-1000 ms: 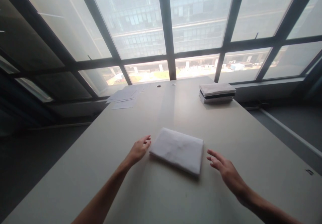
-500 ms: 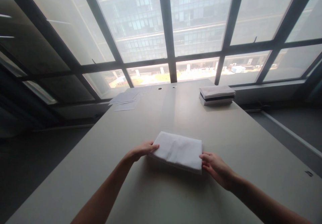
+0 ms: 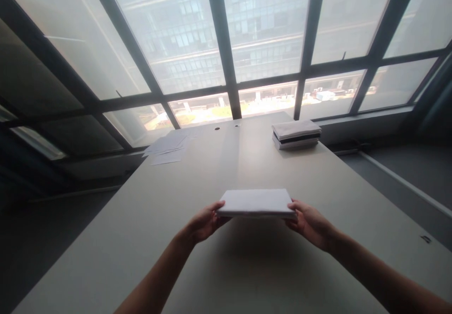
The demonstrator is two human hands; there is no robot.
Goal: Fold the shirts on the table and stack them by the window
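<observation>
A folded white cloth is held level above the table, with a dark shadow under its near edge. My left hand grips its left end, thumb on top and fingers underneath. At the right end my right hand pinches it the same way, with the thumb on the upper face. The underside of the cloth and most of the fingertips are hidden.
The white table stretches away toward large windows. A stack of folded white and black cloths lies at its far right. Loose white sheets overlap at the far left. A small dark mark is near the right edge.
The cloth has risen off the table and turned from slanted to square-on. Both hands now have fingers beneath its ends. The whole view has shifted slightly.
</observation>
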